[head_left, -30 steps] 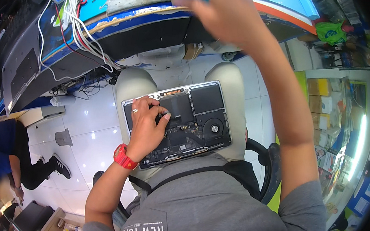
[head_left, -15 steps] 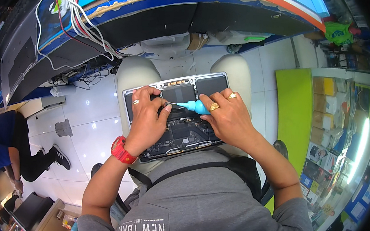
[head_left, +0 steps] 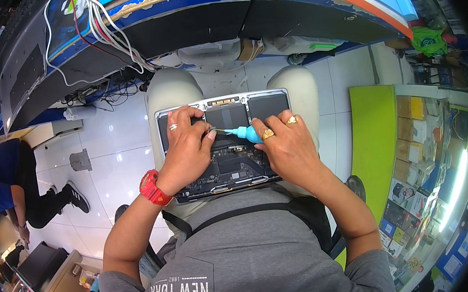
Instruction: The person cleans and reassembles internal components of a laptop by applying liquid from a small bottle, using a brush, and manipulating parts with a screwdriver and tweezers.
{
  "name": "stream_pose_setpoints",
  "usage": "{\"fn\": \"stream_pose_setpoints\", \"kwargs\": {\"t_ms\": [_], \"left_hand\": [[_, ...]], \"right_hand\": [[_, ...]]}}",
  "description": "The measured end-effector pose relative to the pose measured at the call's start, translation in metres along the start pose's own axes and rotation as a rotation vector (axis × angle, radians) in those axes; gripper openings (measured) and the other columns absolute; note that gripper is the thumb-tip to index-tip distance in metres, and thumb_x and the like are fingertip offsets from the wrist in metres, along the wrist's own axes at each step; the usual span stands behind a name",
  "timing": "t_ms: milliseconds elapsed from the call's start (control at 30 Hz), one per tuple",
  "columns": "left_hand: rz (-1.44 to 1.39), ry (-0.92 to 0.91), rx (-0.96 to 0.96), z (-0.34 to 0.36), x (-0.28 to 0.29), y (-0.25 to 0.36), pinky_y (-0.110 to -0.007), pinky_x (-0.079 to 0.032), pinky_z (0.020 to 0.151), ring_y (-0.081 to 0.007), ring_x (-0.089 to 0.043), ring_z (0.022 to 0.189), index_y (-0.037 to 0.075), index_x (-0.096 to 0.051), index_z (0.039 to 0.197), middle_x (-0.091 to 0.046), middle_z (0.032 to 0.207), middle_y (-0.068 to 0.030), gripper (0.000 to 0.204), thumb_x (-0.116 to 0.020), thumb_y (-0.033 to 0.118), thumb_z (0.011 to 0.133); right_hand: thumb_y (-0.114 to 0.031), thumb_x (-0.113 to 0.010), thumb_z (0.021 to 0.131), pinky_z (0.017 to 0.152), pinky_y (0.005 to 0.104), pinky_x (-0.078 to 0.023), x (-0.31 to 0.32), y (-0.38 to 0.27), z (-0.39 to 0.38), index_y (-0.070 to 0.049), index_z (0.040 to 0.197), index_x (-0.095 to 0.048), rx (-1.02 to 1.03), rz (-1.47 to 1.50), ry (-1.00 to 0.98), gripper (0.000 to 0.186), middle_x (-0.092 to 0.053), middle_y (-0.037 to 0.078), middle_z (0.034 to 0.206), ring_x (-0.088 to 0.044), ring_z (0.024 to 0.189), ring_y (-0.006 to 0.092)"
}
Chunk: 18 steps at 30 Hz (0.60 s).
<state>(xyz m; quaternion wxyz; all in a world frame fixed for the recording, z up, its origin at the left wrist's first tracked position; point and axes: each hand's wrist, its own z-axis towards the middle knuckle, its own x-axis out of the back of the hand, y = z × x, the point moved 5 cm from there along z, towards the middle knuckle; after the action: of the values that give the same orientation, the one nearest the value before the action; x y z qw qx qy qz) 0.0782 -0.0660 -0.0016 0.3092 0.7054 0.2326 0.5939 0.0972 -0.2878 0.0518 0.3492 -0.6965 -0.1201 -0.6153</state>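
An opened laptop (head_left: 237,112) lies tilted across my lap, its dark battery cells and black circuit board exposed within a silver frame. In my right hand (head_left: 288,143) is a light-blue needle-tip bottle (head_left: 252,134), gripped between thumb and fingers. Its tapered nozzle and thin metal tip point left, over the laptop's middle. My left hand (head_left: 188,144) is over the laptop's left side, thumb and forefinger pinched together right at the metal tip. Whatever small thing they may hold is too small to make out. The right fingers partly hide the bottle's body.
Beyond my knees stands a workbench (head_left: 201,25) with white cables (head_left: 97,12) hanging at its left. A lime-green panel (head_left: 366,160) and glass display case (head_left: 414,165) are on the right. Another person (head_left: 0,170) bends low at the left, over the tiled floor (head_left: 112,162).
Both hands stay almost in place over the laptop. The bottle's tip shifts very slightly at the left fingertips.
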Motion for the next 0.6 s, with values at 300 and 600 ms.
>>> {"fn": "stream_pose_setpoints", "kwargs": {"t_ms": [300,600], "left_hand": [[-0.001,0.002,-0.003,0.0001,-0.0001,-0.0005,-0.063,-0.021,0.133,-0.0438,-0.044,0.147,-0.005,-0.078,0.109,-0.057,0.138,-0.0209,0.018,-0.073,0.009,0.100],[-0.005,-0.001,-0.007,0.0006,-0.0004,-0.0016,-0.063,-0.021,0.133,-0.0435,-0.044,0.147,-0.005,-0.078,0.109,-0.057,0.137,-0.0204,0.017,-0.073,0.009,0.100]], "right_hand": [[-0.016,-0.086,0.089,0.092,0.0442,-0.047,0.0003,-0.0003,0.0007,-0.001,0.136,-0.072,0.006,-0.011,0.007,0.051,-0.070,0.011,0.107,-0.061,0.103,0.0309],[-0.015,-0.087,0.087,0.091,0.0439,-0.048,0.0017,-0.0030,0.0037,-0.002,0.137,-0.072,0.012,0.001,0.004,0.053,-0.070,0.011,0.108,-0.061,0.102,0.0306]]}}
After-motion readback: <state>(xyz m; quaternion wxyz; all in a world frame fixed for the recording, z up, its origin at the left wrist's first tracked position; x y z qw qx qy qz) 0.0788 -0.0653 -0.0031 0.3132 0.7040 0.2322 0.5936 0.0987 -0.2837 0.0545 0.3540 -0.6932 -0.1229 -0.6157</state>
